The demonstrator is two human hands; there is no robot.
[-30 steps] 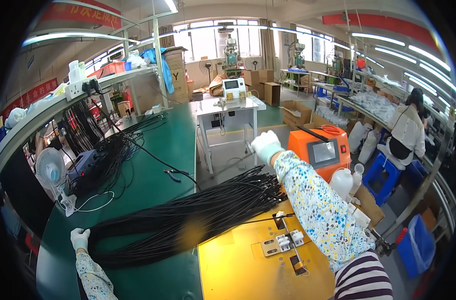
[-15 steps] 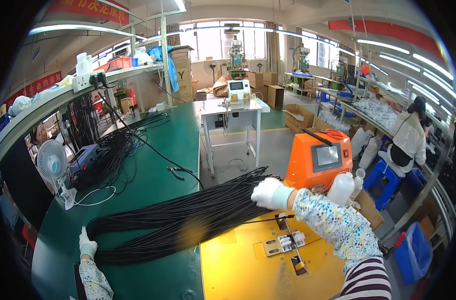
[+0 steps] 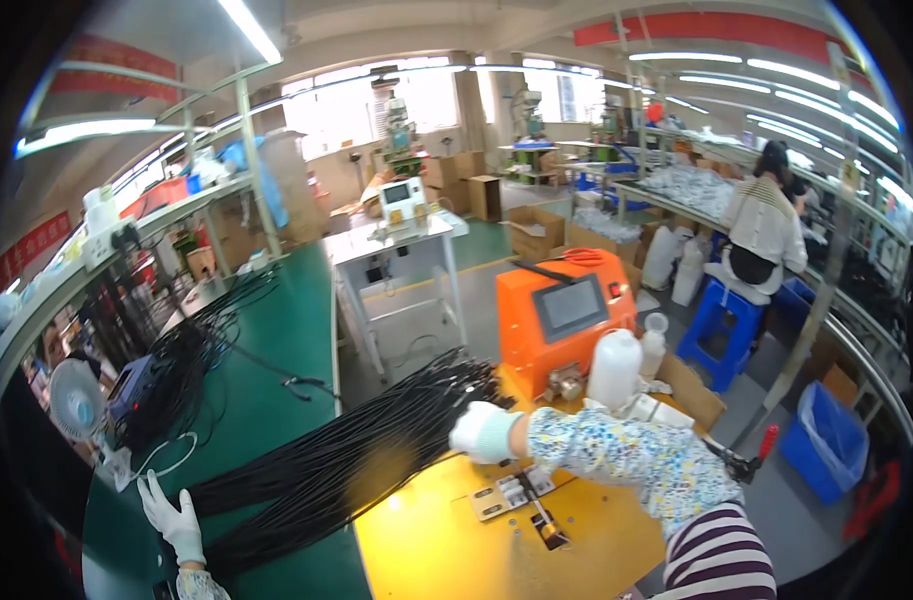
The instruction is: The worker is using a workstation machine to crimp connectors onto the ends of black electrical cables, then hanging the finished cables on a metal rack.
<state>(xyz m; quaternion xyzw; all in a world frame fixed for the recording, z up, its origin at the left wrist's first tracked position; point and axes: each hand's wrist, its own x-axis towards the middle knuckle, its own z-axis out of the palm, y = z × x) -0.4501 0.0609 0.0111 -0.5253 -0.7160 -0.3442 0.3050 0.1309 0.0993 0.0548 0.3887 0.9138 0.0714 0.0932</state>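
Observation:
A long bundle of thin black cables (image 3: 341, 450) stretches across the green tabletop, its near-right ends bunched over the edge of a yellow machine plate (image 3: 426, 540). My right hand (image 3: 481, 432), in a white glove, is closed beside those ends. Its curled fingers are partly hidden, and a single cable runs along the plate's edge up to it. Just below this hand sits a small metal clamping fixture (image 3: 511, 496). At the bundle's left end, my white-gloved left hand (image 3: 176, 518) is spread with nothing in it.
An orange control box (image 3: 561, 315) with a screen stands behind the plate, beside a white plastic bottle (image 3: 613, 368). Pliers (image 3: 306, 384), a small fan (image 3: 79, 405) and more black cables (image 3: 176, 380) are on the green table (image 3: 286, 330). A person (image 3: 761, 225) sits at the right.
The whole view has turned to the right. My left hand has opened and come off the bundle's end. My right hand has lowered toward the fixture and the single cable.

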